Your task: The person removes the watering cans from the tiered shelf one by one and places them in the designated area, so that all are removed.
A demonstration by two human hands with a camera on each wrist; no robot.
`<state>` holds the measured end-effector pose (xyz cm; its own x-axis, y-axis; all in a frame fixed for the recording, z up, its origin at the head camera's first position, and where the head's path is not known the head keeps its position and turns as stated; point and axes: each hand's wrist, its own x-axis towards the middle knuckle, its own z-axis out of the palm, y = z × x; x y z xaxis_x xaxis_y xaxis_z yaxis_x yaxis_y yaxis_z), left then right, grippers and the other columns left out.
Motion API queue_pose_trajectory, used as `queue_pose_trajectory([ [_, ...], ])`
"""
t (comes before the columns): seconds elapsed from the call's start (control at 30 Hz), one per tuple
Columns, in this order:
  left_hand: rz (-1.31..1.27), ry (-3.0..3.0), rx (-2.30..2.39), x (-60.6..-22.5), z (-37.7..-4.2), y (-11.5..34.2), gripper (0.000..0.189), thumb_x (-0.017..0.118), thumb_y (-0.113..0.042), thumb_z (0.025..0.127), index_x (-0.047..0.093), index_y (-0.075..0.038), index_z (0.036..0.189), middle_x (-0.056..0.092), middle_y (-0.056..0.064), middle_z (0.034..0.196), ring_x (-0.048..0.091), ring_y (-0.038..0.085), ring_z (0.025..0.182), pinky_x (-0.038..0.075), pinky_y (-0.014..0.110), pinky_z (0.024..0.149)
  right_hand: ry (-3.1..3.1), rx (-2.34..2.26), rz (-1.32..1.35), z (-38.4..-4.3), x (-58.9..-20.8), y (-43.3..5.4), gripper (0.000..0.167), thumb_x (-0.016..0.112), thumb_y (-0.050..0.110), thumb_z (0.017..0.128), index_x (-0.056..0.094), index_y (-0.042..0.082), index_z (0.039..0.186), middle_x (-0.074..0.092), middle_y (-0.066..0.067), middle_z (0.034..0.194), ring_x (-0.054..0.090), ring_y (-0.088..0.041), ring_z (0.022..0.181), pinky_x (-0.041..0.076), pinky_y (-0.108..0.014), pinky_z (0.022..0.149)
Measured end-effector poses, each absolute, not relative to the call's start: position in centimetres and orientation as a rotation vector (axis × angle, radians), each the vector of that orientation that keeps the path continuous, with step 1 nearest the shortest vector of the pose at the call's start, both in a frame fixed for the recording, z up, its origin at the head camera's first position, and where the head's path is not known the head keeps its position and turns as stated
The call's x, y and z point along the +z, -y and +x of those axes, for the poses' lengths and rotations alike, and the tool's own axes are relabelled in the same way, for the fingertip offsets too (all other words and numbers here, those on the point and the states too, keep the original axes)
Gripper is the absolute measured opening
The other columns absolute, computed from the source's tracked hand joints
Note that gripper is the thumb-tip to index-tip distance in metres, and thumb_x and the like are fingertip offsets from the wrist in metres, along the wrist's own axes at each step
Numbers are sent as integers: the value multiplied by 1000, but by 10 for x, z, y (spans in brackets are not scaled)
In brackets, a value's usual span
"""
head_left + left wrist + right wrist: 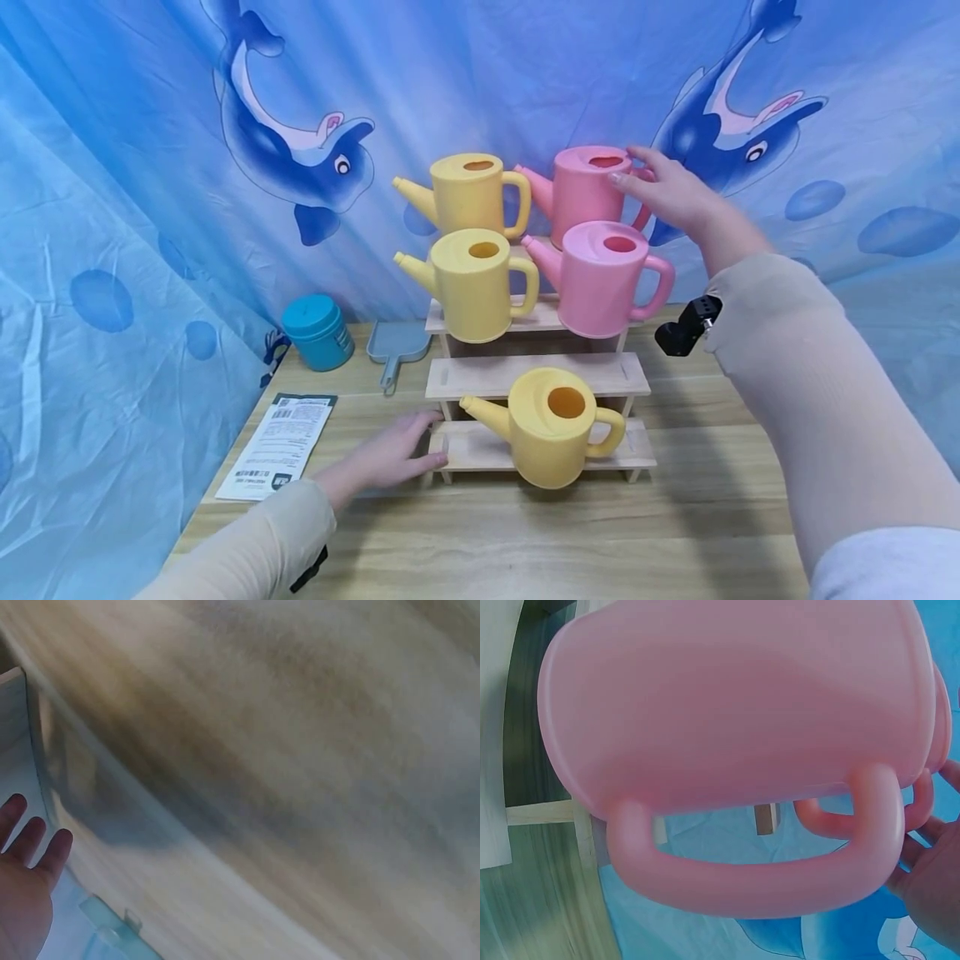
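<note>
At the upper right, my right hand (pixel 671 192) holds the back pink watering can (pixel 585 196) near its handle, thumb against the body and a finger by the top rim. The right wrist view shows the front pink watering can (pixel 735 712) large, partly hiding the held can and fingertips. My left hand (pixel 390 454) rests with extended fingers at the left end of the wooden stand's bottom tier (pixel 472 446); in the left wrist view its fingers (pixel 54 859) are spread. A yellow watering can (pixel 551 429) stands on that tier, spout left.
Two more yellow watering cans, one at the back (pixel 468 196) and one in front (pixel 472 287), stand left of the pink ones. A teal tub (pixel 318 333), a grey-blue dustpan (pixel 397 342) and a printed packet (pixel 277 446) lie left of the stand. A blue dolphin curtain (pixel 465 75) hangs behind.
</note>
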<state>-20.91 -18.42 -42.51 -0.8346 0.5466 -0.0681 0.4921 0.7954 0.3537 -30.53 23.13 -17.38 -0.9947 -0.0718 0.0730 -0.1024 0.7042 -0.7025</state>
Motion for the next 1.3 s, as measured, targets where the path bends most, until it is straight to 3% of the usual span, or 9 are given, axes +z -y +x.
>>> queue_pose_trajectory([
  [0.47, 859, -2821, 562, -433, -202, 186, 66, 46, -58, 90, 40, -13, 139, 43, 10, 141, 40, 30, 128, 31, 47, 102, 2846, 1209, 122, -306, -177, -231, 86, 43, 67, 85, 0, 32, 151, 10, -9, 156, 8, -37, 140, 20, -68, 97],
  [0.83, 776, -2805, 686, -447, -199, 188, 69, 41, -60, 91, 34, -15, 143, 39, 6, 144, 38, 29, 129, 29, 48, 103, 2751, 1375, 45, -312, -185, -227, 80, 39, 72, 81, 4, 44, 148, 8, -1, 157, 9, -34, 140, 23, -65, 98],
  [1.13, 842, -2827, 822, -460, -195, 188, 60, 45, -44, 96, 34, -9, 143, 39, 12, 143, 36, 31, 128, 28, 50, 102, 2606, 1572, -22, -321, -192, -222, 79, 42, 71, 80, 9, 47, 147, 12, 6, 155, 18, -31, 138, 30, -56, 100],
  [1.3, 861, -2869, 907, -470, -193, 187, 53, 48, -34, 97, 34, -11, 143, 40, 12, 142, 37, 31, 125, 29, 51, 100, 2520, 1642, -61, -322, -197, -228, 81, 44, 73, 76, 12, 47, 146, 15, 8, 154, 21, -33, 137, 32, -54, 100],
])
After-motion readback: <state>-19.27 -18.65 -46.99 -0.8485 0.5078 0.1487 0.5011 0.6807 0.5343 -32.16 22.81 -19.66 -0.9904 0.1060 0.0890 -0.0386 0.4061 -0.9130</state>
